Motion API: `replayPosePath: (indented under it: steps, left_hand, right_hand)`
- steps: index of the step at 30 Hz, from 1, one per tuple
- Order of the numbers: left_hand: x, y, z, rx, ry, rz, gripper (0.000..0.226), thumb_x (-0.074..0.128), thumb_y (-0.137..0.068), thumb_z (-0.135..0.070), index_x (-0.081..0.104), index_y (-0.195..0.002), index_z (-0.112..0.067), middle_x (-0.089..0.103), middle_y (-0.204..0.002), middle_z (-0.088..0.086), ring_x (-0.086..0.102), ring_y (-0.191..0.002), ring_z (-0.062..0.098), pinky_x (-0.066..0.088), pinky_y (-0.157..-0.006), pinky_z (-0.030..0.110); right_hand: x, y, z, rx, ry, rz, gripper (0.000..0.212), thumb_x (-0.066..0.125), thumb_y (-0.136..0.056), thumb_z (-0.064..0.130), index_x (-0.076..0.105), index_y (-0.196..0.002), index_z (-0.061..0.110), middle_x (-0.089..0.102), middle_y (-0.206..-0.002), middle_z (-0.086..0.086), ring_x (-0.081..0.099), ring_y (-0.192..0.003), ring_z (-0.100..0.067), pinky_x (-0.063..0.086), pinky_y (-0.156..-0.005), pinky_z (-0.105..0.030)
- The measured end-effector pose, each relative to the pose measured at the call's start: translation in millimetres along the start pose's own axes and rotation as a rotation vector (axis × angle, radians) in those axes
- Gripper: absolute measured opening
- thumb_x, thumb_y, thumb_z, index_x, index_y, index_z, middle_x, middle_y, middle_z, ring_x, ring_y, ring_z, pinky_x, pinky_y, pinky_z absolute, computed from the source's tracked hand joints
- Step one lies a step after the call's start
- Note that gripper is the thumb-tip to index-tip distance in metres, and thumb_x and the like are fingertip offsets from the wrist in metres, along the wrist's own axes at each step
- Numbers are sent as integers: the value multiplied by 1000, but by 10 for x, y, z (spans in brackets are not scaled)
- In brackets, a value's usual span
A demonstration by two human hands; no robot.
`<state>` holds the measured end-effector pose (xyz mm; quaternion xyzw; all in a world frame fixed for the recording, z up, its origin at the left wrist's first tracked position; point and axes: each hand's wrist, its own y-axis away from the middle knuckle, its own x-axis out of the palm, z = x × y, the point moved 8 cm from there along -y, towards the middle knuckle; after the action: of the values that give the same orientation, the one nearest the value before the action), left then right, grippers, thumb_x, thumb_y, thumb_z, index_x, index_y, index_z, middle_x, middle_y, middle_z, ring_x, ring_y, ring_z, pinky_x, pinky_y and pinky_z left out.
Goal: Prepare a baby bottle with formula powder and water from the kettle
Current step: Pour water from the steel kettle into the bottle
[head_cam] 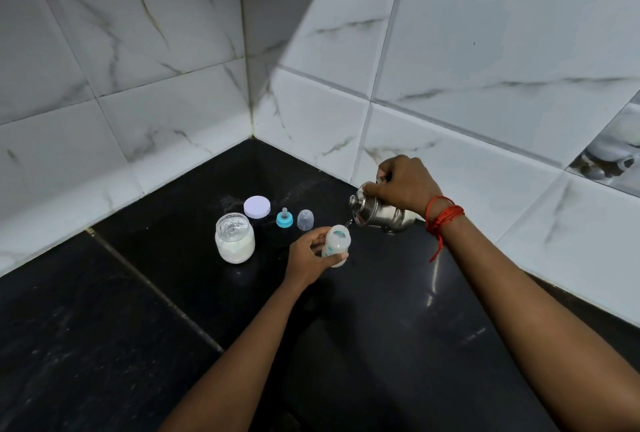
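A steel kettle [379,212] is gripped and tipped by the right hand [403,186] over an open baby bottle [336,246], clasped by the left hand [310,257] above the black counter [104,327]; no writing is readable.

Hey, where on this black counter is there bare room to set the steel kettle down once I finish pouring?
Bare black counter lies in front of the steel kettle, between your two forearms, and another wide patch left of the glass powder jar. It is crowded behind the baby bottle: white round lid, blue teat ring and clear cap stand in a row.
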<state>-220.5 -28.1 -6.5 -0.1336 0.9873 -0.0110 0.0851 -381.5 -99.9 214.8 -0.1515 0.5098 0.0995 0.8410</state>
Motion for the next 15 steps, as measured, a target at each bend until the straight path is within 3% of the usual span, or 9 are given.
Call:
replayPosePath:
  steps: [6,10,15]
  left_hand:
    - [19,-70,-140,40,11,24,64,94,-72,-9,68,-131,-13,75,-123,-1,71,-114,9,58,-98,23]
    - [4,-78,-103,23,5,24,63,94,-71,-9,69,-129,-15,74,-121,-5,71,-111,4,58,-91,15]
    - [-68,-29,7,-28,21,-9,63,95,-70,-8,69,-127,-15,74,-120,-7,71,-112,7,58,-93,17]
  right_hand:
    - [163,63,-232,65,-146,-20,34,78,-72,31,62,-63,3,59,-55,-2,56,-57,-14,50,-60,-30]
    - [132,72,-422,117,-249,-83,39,77,-71,33,51,-48,17,52,-44,9,51,-43,0,38,-44,-8]
    - [430,193,-934,324,-615,-126,47,79,-74,30,44,-44,18,42,-43,4,40,-44,-8,33,-49,-23]
